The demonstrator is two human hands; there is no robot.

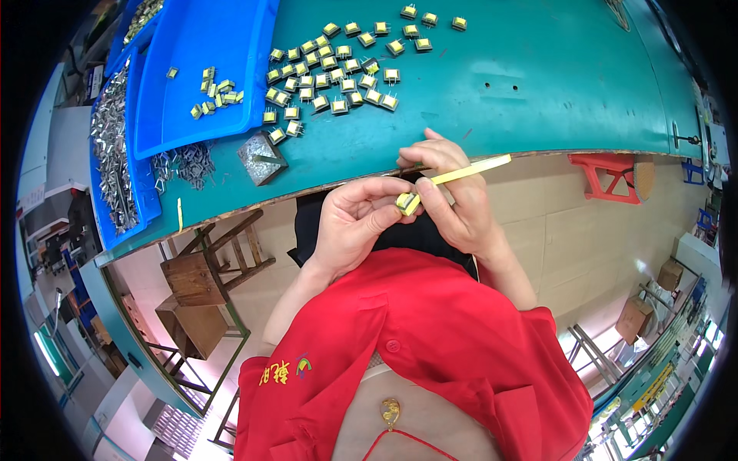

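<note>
Just past the near edge of the bench, my left hand (358, 223) pinches a small transformer (408, 203) with yellow tape on it between thumb and fingers. Close against it, my right hand (455, 196) grips a strip of yellow tape (477, 167); one end sticks out to the right and the other runs toward the transformer. Whether the strip touches the transformer is hard to make out. Many similar yellow and black transformers (327, 63) with metal pins lie spread over the green bench ahead of my hands.
A blue tray (261, 77) at the left holds several yellow pieces (219, 98). Beside it, a blue bin (146, 192) is full of metal clips, and more clips (184, 165) lie loose near a metal block (262, 159). A wooden stool (192, 278) and a red stool (607, 177) stand below the bench.
</note>
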